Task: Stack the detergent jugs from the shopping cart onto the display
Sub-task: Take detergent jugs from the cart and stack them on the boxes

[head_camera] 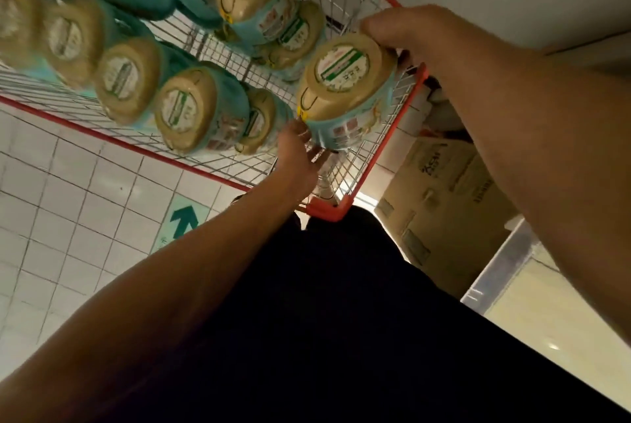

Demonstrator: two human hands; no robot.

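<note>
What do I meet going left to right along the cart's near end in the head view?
Floor arrow sign → left hand → held container → right hand → cardboard box.

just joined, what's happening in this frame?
A person is leaning over a red-framed wire shopping cart filled with teal containers with tan lids. Both hands are on one container at the cart's near corner: the right hand grips its far side and the left hand supports its lower edge. It appears to be lifted clear of the others, which sit in the cart. Cardboard boxes sit beside the cart. The display is not in view.
</note>
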